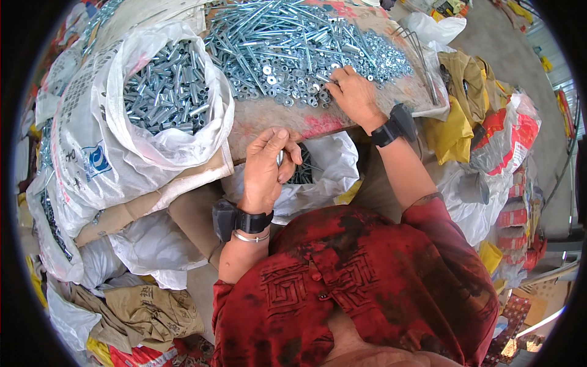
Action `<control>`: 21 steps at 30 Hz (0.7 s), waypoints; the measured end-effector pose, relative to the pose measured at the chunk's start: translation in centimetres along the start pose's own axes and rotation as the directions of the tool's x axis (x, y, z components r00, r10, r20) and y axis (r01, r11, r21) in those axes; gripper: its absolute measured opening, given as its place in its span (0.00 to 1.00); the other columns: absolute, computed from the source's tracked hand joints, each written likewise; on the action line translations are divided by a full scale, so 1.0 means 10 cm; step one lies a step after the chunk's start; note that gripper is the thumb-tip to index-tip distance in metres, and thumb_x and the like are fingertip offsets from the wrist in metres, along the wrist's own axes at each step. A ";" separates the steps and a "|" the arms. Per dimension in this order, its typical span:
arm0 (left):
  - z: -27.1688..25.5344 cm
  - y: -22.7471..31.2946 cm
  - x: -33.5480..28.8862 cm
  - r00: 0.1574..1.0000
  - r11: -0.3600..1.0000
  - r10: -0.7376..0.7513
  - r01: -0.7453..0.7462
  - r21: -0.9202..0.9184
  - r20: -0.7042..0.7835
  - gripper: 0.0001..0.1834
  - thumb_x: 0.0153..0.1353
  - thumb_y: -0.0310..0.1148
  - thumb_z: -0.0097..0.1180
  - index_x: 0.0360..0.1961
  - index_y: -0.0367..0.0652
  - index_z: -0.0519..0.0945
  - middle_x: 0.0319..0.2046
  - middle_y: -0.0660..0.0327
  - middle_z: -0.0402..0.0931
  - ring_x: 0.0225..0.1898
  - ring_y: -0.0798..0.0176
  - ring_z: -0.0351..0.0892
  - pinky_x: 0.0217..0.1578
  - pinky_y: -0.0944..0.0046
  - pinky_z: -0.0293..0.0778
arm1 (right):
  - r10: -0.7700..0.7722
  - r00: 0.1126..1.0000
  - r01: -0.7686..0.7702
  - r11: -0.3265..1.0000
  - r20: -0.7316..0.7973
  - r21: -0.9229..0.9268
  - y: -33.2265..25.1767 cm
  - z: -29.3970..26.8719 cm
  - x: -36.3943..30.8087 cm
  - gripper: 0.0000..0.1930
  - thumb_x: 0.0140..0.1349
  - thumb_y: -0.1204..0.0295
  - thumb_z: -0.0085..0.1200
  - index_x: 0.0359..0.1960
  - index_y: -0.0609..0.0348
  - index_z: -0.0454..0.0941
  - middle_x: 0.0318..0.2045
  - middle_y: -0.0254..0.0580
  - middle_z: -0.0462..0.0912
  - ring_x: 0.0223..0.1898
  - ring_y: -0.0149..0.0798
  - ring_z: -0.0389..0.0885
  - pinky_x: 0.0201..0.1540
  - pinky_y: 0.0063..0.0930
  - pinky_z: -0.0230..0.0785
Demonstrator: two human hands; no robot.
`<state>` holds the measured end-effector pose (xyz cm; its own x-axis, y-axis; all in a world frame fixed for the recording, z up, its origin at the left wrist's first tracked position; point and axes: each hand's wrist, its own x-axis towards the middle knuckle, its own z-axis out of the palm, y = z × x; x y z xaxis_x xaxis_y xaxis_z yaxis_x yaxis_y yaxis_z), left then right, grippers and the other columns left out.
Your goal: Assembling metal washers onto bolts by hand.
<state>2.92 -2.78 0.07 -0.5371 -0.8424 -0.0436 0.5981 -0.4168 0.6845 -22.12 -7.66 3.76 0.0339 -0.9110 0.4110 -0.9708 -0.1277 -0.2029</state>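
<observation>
My left hand (269, 164) is closed, fingers curled round a small shiny metal piece (280, 158) that is mostly hidden. It hovers above an open white sack (333, 160) with dark metal screws (301, 174) inside. My right hand (356, 101) reaches to the near edge of the heap on the table, its bent fingertips down among flat washers (299, 93). Whatever those fingers pinch is hidden. Behind the washers lie long silvery bolts (263, 33), and small nuts (391, 61) spread to the right.
At the left, a big white woven sack (79, 153) stands open, full of metal sleeves (165, 92). Bent metal rods (422, 67) lie at the right end of the table (263, 116). Yellow bags (452, 131) and a grey cup (474, 188) are right of me.
</observation>
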 end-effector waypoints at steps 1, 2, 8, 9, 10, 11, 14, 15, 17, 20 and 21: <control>-0.01 -0.01 0.01 1.000 1.000 0.001 -0.001 -0.005 -0.023 0.15 0.70 0.38 0.52 0.45 0.35 0.77 0.25 0.54 0.79 0.11 0.75 0.59 0.12 0.75 0.53 | 0.021 1.000 -0.021 1.000 0.016 0.000 -0.01 0.01 0.00 0.11 0.62 0.64 0.56 0.38 0.59 0.76 0.36 0.50 0.78 0.33 0.57 0.80 0.35 0.47 0.71; 0.01 -0.01 0.02 1.000 1.000 0.003 -0.003 -0.004 -0.024 0.15 0.70 0.38 0.52 0.45 0.35 0.77 0.25 0.54 0.79 0.11 0.75 0.59 0.12 0.75 0.53 | 0.043 0.999 -0.043 0.999 0.031 -0.001 -0.04 0.01 -0.01 0.11 0.63 0.63 0.56 0.38 0.58 0.76 0.37 0.50 0.78 0.34 0.58 0.80 0.35 0.50 0.71; 0.25 -0.06 0.00 0.952 0.997 0.050 -0.067 -0.046 -0.302 0.12 0.70 0.36 0.52 0.44 0.37 0.77 0.31 0.54 0.79 0.16 0.75 0.64 0.12 0.75 0.55 | -0.153 0.973 0.041 0.846 0.170 0.531 -0.66 -0.33 -0.26 0.09 0.62 0.65 0.58 0.35 0.58 0.79 0.33 0.48 0.79 0.33 0.52 0.81 0.36 0.40 0.72; 0.15 -0.10 -0.01 0.974 0.995 0.033 -0.053 -0.084 -0.224 0.11 0.69 0.35 0.52 0.43 0.38 0.77 0.31 0.55 0.78 0.16 0.75 0.64 0.12 0.75 0.55 | -0.187 0.958 0.008 0.773 0.215 0.635 -0.70 -0.35 -0.25 0.08 0.62 0.66 0.58 0.36 0.58 0.80 0.33 0.48 0.80 0.34 0.51 0.81 0.37 0.37 0.72; 0.10 -0.10 -0.01 0.990 0.992 0.017 -0.034 -0.119 -0.140 0.10 0.69 0.34 0.52 0.43 0.38 0.77 0.30 0.56 0.77 0.16 0.75 0.63 0.12 0.75 0.54 | -0.072 0.995 0.018 0.818 0.070 0.575 -0.59 -0.31 -0.17 0.08 0.62 0.68 0.58 0.37 0.58 0.81 0.34 0.47 0.81 0.34 0.49 0.81 0.38 0.35 0.73; 0.07 -0.07 -0.01 0.990 0.992 0.019 -0.036 -0.119 -0.140 0.10 0.69 0.34 0.52 0.43 0.38 0.77 0.30 0.56 0.77 0.16 0.75 0.63 0.12 0.75 0.54 | 0.034 0.996 0.015 0.859 -0.086 0.512 -0.39 -0.25 -0.01 0.08 0.61 0.69 0.58 0.38 0.59 0.81 0.35 0.47 0.81 0.35 0.48 0.82 0.39 0.33 0.73; 0.08 -0.04 0.00 0.993 0.982 -0.090 0.077 -0.170 -0.072 0.08 0.69 0.32 0.52 0.41 0.38 0.76 0.25 0.59 0.74 0.15 0.76 0.61 0.12 0.75 0.53 | 0.170 0.941 -0.072 0.945 -0.291 0.320 0.51 -0.18 0.50 0.08 0.59 0.69 0.60 0.38 0.58 0.83 0.36 0.46 0.83 0.36 0.48 0.83 0.39 0.36 0.73; 0.10 -0.03 -0.02 0.991 0.986 -0.129 0.124 -0.108 -0.045 0.07 0.69 0.31 0.52 0.40 0.37 0.76 0.23 0.60 0.73 0.14 0.76 0.59 0.12 0.75 0.53 | 0.197 0.948 -0.131 0.957 -0.251 0.258 0.75 -0.17 0.64 0.09 0.58 0.68 0.61 0.38 0.57 0.84 0.35 0.45 0.83 0.36 0.48 0.83 0.40 0.37 0.73; 0.11 -0.02 -0.02 0.986 0.986 -0.165 0.163 -0.044 -0.024 0.07 0.68 0.30 0.52 0.40 0.37 0.76 0.21 0.61 0.72 0.12 0.76 0.57 0.11 0.75 0.52 | 0.153 0.985 -0.136 0.973 -0.077 0.186 0.97 -0.14 0.78 0.10 0.57 0.67 0.62 0.38 0.57 0.84 0.34 0.46 0.84 0.36 0.47 0.83 0.40 0.38 0.73; 0.12 -0.04 -0.01 0.980 0.980 -0.200 0.200 0.002 -0.008 0.06 0.68 0.29 0.51 0.39 0.37 0.77 0.18 0.62 0.71 0.11 0.76 0.55 0.11 0.75 0.51 | 0.163 0.971 -0.173 0.984 0.175 0.044 1.00 -0.11 0.85 0.12 0.54 0.64 0.65 0.37 0.56 0.85 0.33 0.48 0.85 0.38 0.50 0.83 0.40 0.41 0.73; 0.12 -0.04 -0.01 0.980 0.980 -0.199 0.200 0.003 -0.015 0.06 0.68 0.28 0.51 0.39 0.37 0.77 0.18 0.62 0.71 0.10 0.76 0.55 0.11 0.75 0.50 | 0.119 0.983 -0.115 0.993 0.143 -0.032 0.97 -0.11 0.85 0.13 0.54 0.65 0.65 0.36 0.61 0.83 0.30 0.50 0.83 0.34 0.51 0.81 0.38 0.40 0.71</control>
<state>2.05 -2.09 0.66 -0.6369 -0.7472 -0.1898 0.4771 -0.5754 0.6643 -31.52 -16.24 6.27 -0.0477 -0.9665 0.2523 -0.9755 -0.0092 -0.2199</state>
